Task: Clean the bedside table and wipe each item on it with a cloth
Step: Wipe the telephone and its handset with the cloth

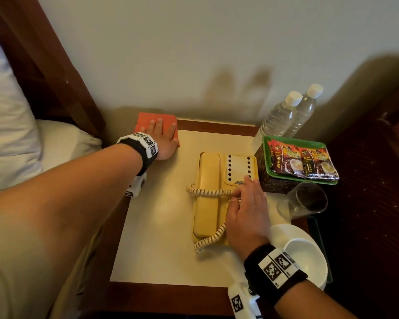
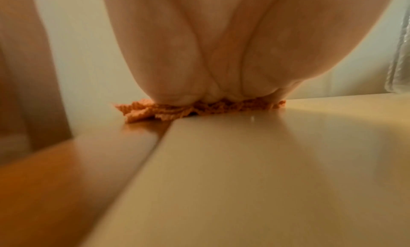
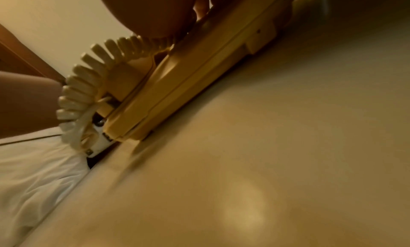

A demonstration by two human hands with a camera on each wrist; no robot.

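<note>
Left hand (image 1: pixel 162 140): flat, fingers straight, pressing cloth (image 1: pixel 145 122) at table (image 1: pixel 157 238) far-left corner. Right hand (image 1: pixel 247 215): fingers extended, resting on phone (image 1: pixel 209 180), table centre.

orange cloth (image 1: pixel 148 122); yellow phone (image 1: pixel 207 180); green tray (image 1: pixel 266 153).

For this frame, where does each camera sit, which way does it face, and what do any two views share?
Head: above the bedside table, looking down at both forearms, left hand on the orange cloth, right hand on the phone.
Left wrist: low over the tabletop, facing the wall; palm presses the cloth.
Right wrist: low beside the phone, facing along its side; palm and coiled cord show.
Shared: head and left wrist both show the cloth; head and right wrist the phone.
</note>
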